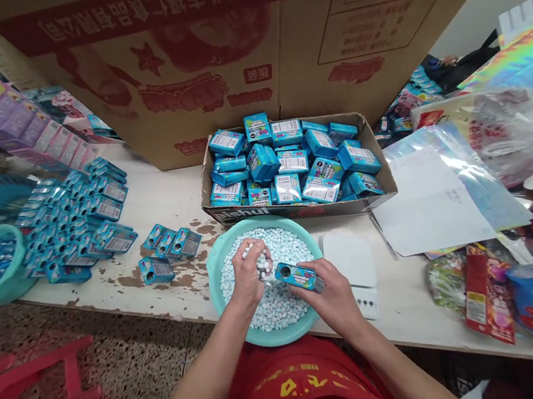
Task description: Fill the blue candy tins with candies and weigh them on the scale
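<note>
A round turquoise basin (213,268) full of small whitish candies (278,309) stands at the table's front edge. Over its left half, my left hand (251,270) is closed around some of the candies. My right hand (328,287) grips a small blue box (295,276) above the basin's right side; a dark round hole shows at the box's left end. Directly behind the basin, an open cardboard tray (301,211) holds several blue boxes. Several more small boxes (172,243) stand on the table to the left of the basin.
A white scale (351,267) sits right of the basin. Many blue boxes (81,215) are piled at left, beside a second turquoise basin (12,287). A large carton (223,51) rises behind. Papers (428,201) and packets (487,296) cover the right side. A red stool (35,398) is lower left.
</note>
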